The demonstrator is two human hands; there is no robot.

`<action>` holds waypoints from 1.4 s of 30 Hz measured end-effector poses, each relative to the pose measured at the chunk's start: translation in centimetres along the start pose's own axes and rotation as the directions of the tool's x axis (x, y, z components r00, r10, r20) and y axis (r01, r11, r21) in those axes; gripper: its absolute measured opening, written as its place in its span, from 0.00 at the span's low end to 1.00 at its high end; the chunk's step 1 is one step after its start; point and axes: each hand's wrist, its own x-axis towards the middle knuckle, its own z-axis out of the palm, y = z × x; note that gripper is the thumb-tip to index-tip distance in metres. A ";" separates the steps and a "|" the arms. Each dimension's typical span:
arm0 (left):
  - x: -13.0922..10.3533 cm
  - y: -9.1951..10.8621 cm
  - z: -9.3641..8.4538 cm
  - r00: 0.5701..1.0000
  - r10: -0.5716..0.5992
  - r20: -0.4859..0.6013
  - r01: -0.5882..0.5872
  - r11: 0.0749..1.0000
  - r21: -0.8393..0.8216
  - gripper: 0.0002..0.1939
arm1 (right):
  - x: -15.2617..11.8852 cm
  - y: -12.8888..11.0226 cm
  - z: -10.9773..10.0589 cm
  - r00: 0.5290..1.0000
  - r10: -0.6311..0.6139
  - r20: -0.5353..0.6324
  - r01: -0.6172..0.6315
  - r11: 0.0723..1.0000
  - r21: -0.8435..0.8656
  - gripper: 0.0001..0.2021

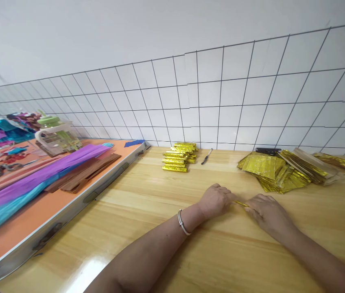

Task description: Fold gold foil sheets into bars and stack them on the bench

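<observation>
Between my two hands runs a narrow strip of gold foil (241,203), low over the wooden table (148,228). My left hand (217,201), with a white bracelet on its wrist, is closed on the strip's left end. On the right end, the fingers of my right hand (268,211) are pinched together. Most of the strip is hidden by the fingers. Beyond my left hand lies a stack of folded gold foil strips (175,167). A pile of flat gold foil sheets (264,165) rests past my right hand.
A black pen (206,156) lies near the tiled wall (212,93). At left stands an orange-topped board (68,207) with a raised edge, bearing purple crepe paper (53,173), brown strips (81,175), scissors (0,171) and a clear container with a green lid (49,121).
</observation>
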 end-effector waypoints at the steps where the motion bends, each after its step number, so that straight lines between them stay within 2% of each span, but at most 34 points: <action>1: 0.0 -0.2 0.0 1.000 -0.007 0.001 0.007 1.000 0.000 0.11 | 0.0 0.3 -0.1 1.000 0.004 0.006 -0.004 1.000 0.026 0.12; 6: 0.0 -1.1 0.2 0.998 -0.053 -0.018 0.053 0.999 -0.012 0.09 | -0.1 1.4 0.0 0.999 0.032 -0.006 -0.032 0.996 0.089 0.12; 11: 0.0 -1.5 0.4 0.997 -0.077 -0.004 0.077 0.997 0.019 0.09 | -0.3 1.7 0.5 0.999 0.049 -0.019 -0.047 0.996 0.070 0.12; 14: 0.1 -1.2 0.4 0.998 -0.057 0.002 0.056 0.995 0.077 0.07 | -0.3 1.6 0.7 0.999 0.030 -0.029 -0.028 0.998 0.048 0.12; 21: 0.6 0.9 0.4 0.996 0.090 -0.019 -0.086 0.986 0.141 0.07 | -0.1 0.6 1.3 0.997 -0.031 -0.070 0.029 0.999 -0.041 0.11; 25: 0.7 1.6 0.5 0.998 0.065 -0.004 -0.064 0.992 0.109 0.07 | 0.0 0.0 1.7 0.994 -0.055 -0.093 0.049 0.997 -0.066 0.11; 30: 0.6 1.6 0.2 1.000 0.023 0.013 -0.024 0.997 0.069 0.10 | 0.0 -0.2 1.8 0.988 -0.070 -0.137 0.064 0.997 -0.050 0.10; 35: 0.7 1.6 0.2 1.000 0.013 0.013 -0.013 0.999 0.043 0.09 | -0.2 -0.2 1.6 0.981 -0.059 -0.183 0.055 0.998 -0.026 0.08; 42: 0.7 1.3 0.4 1.000 0.006 -0.007 -0.006 1.000 0.022 0.12 | -0.1 0.0 1.6 0.983 -0.014 -0.183 0.027 0.997 0.069 0.08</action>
